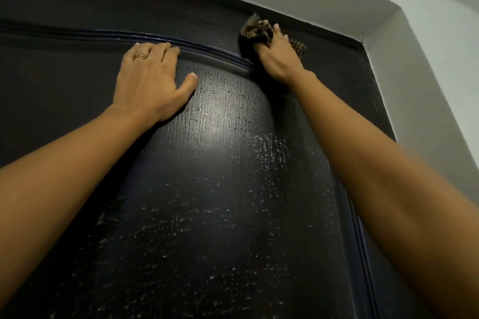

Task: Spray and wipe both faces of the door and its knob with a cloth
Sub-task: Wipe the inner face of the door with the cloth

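both arms raised; l hand (pixel 150 80) flat on door (pixel 220 189), r hand (pixel 274 57) grips cloth (pixel 255 28) against top corner.

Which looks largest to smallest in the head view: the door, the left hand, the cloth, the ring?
the door
the left hand
the cloth, partly hidden under the right hand, so unsure
the ring

door (pixel 233 189): black, wet-speckled | cloth (pixel 255 30): brown, bunched, top-right panel corner
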